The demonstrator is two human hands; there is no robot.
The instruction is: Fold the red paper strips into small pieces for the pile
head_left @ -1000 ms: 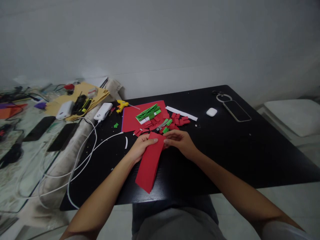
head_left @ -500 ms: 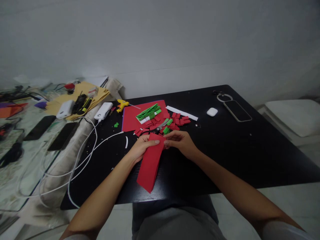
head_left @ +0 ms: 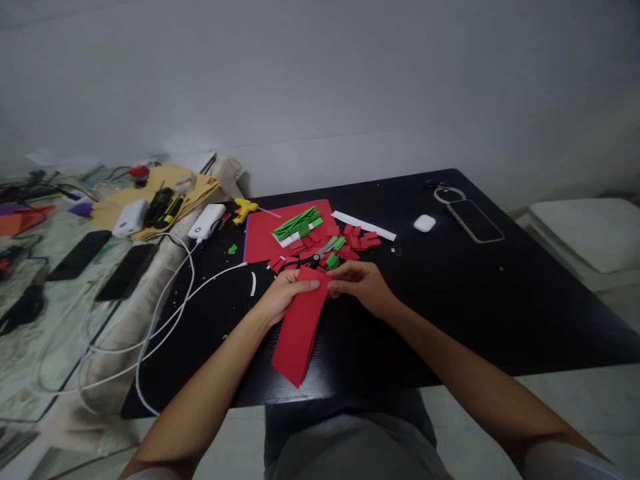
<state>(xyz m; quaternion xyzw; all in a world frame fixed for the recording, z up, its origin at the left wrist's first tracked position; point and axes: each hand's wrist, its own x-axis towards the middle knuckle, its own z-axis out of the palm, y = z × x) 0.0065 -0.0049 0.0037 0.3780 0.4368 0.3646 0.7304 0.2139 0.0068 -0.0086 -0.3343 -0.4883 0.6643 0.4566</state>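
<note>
A long folded piece of red paper (head_left: 299, 333), in several layers, slants over the near part of the black table. My left hand (head_left: 285, 293) grips its left side, thumb lying across the upper face. At the paper's top right corner, my right hand (head_left: 361, 285) pinches the edge between thumb and fingers. Just beyond my hands lie scissors (head_left: 323, 253), partly covered, among small folded red paper pieces (head_left: 369, 241) and a few green pieces (head_left: 333, 261). Behind them, a bundle of folded green paper (head_left: 299, 225) rests on a red sheet (head_left: 260, 240).
A yellow glue gun (head_left: 245, 210) and a white power bank (head_left: 207, 221) with a cable are at the back left. A white strip (head_left: 364, 226), a white earbud case (head_left: 424, 223) and a phone (head_left: 475, 221) lie to the right. Left stands a cluttered glass-topped table (head_left: 30, 360).
The lower end of the red paper has shifted very slightly to the left. Both hands keep their hold in nearly the same place.
</note>
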